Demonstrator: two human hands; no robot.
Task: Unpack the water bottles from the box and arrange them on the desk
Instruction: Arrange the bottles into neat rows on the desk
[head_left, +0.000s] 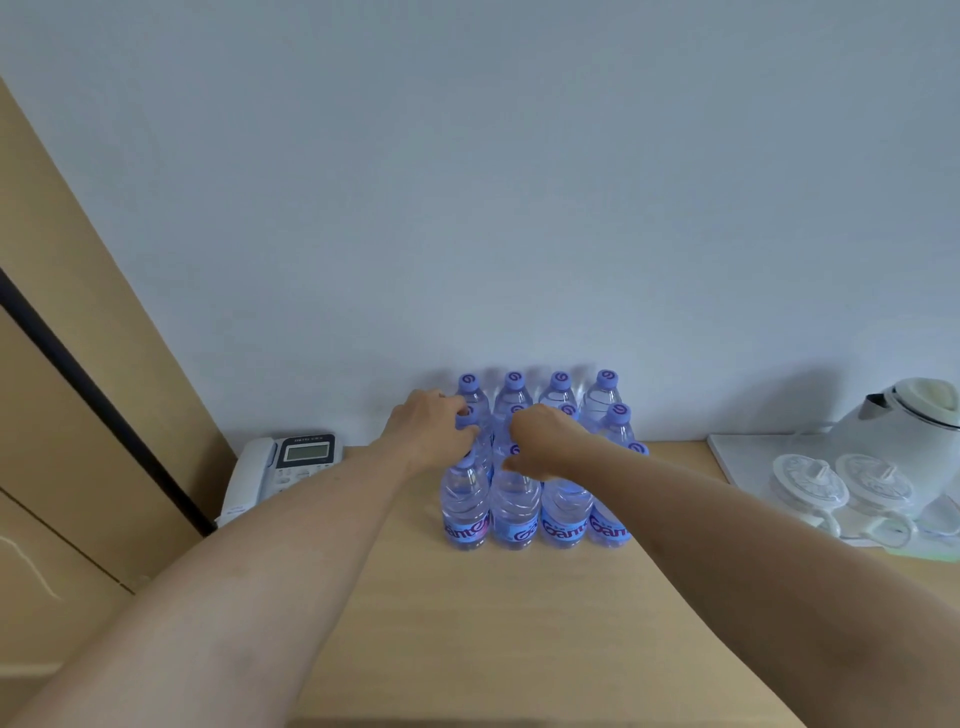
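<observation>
The clear plastic water bottles with purple caps (537, 467) stand upright in tight rows, four across, on the light wooden desk (519, 623), the back row against the pale wall (519, 182). At far left, a white desk telephone with a grey display (283, 467) lies near the wall. The left hand (428, 434) reaches over the left column, fingers curled around a bottle top. The right hand (545, 441) hangs over the middle columns, fingers curled; what it grips cannot be told. At right, a white tray (737, 462) carries a white electric kettle (904, 421) and two lidded glass cups (841, 488).
</observation>
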